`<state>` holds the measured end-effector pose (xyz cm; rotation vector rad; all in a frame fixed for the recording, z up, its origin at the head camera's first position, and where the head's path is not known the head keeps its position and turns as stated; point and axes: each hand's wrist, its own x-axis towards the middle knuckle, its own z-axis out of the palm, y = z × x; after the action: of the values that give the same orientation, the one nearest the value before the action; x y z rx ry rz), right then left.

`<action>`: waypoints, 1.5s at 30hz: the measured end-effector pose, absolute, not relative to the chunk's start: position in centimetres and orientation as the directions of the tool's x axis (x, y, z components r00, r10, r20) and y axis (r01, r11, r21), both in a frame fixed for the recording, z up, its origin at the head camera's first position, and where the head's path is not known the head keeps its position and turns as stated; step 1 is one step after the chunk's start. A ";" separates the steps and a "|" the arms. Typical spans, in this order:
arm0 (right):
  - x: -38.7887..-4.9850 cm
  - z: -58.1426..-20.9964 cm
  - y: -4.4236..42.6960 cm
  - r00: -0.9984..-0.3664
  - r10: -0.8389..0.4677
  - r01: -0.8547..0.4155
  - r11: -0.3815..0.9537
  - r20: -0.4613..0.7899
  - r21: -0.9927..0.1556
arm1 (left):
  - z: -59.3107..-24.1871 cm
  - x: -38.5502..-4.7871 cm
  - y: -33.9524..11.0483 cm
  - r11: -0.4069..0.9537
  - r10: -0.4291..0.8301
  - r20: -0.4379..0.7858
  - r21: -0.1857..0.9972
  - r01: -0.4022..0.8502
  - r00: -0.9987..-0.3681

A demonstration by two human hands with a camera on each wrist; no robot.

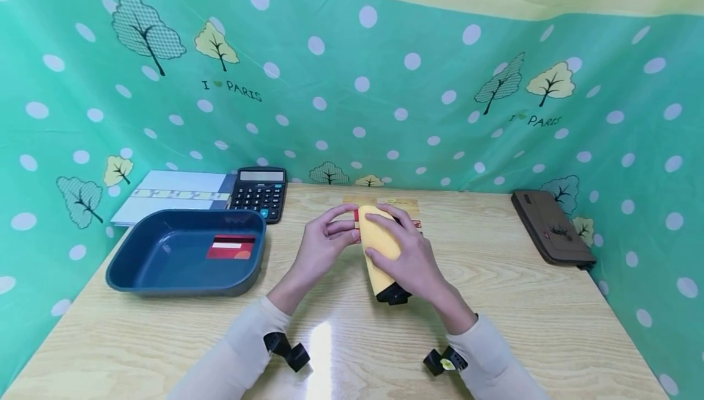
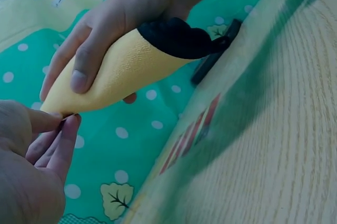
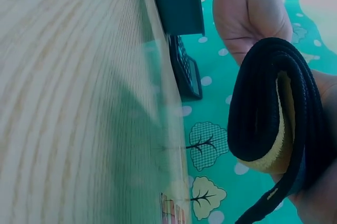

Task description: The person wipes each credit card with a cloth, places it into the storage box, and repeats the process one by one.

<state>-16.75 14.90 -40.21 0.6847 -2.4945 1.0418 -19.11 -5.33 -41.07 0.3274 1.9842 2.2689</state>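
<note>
A rolled yellow cloth (image 1: 379, 247) with black edging (image 3: 258, 103) is held up over the middle of the table. My right hand (image 1: 409, 253) grips the roll around its side, thumb on the near face. At the roll's far end, my left hand (image 1: 324, 238) pinches its tip between thumb and fingertips, as the left wrist view shows. Behind the roll lie a gold card (image 1: 404, 204) and a red-striped card (image 2: 192, 132), both partly hidden in the head view. The right wrist view shows the cloth's layers wound in a spiral.
On the left stands a dark blue basin (image 1: 187, 290) with a red card (image 1: 233, 247) inside. Behind it are a calculator (image 1: 260, 195) and a pale folder (image 1: 170, 183). A brown zipped case (image 1: 552, 229) lies at the right edge. A dotted curtain (image 1: 363, 101) encloses the table.
</note>
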 end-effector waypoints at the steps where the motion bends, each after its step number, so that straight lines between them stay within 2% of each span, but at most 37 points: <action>1: -16.8 -40.2 14.9 -0.822 -0.294 -0.553 0.614 0.487 -0.563 | -41.0 -19.1 -5.4 -0.137 0.223 0.090 0.989 0.060 -0.971; 19: -17.8 -39.4 17.0 -0.878 -0.186 -0.448 0.644 0.441 -0.620 | -40.1 -19.6 -6.7 -0.093 0.214 0.055 0.995 0.036 -0.975; 24: -18.1 -39.2 17.9 -0.885 -0.167 -0.431 0.650 0.435 -0.627 | -39.9 -19.9 -7.3 -0.047 0.202 0.043 0.998 0.034 -0.979; 36: -18.8 -38.8 19.1 -0.888 -0.137 -0.416 0.644 0.438 -0.642 | -39.7 -20.4 -7.9 -0.048 0.169 0.050 0.998 0.043 -0.984; 45: -18.6 -38.7 19.2 -0.899 -0.133 -0.401 0.634 0.418 -0.661 | -39.7 -20.1 -8.0 0.035 0.177 0.023 0.999 0.030 -0.984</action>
<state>-18.61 19.24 -38.70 0.4279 -2.5275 1.1387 -20.12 -7.97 -39.73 0.2189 2.1806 2.0992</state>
